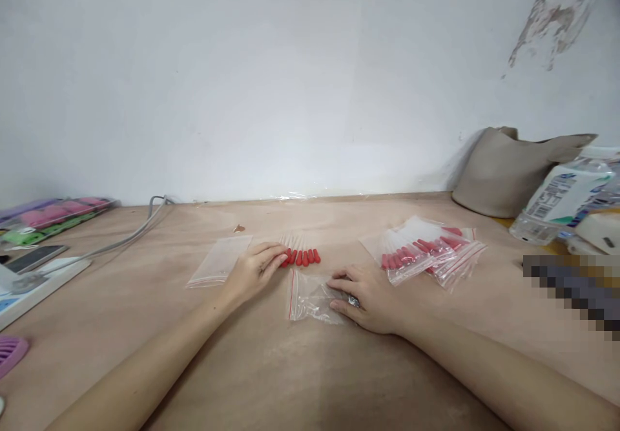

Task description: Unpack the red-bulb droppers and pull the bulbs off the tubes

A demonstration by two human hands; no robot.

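Two bare hands are working near the centre of the frame. The left hand (256,266) is reaching to the left end of a row of red-bulbed droppers (305,258), its thumb and forefinger curling close together at the end bulb — whether they are actually pinching it, I cannot tell. The right hand (365,298) is lying half open, thumb apart from the fingers, over the right end of a clear zip bag (312,298) just below the row; no firm grip is showing.

The droppers are lying side by side, bulbs toward the bottom of the frame, thin clear stems pointing up. The step in hand seems to be gathering or evening the row while the right hand is steadying the bag (its red-lined edge is facing left). The next move is probably calling for a light grip on the bulbs — those stems are looking slender.

Another zip bag (217,263) is lying flat at centre left; dropper-filled bags (426,250) are overlapping at centre right.
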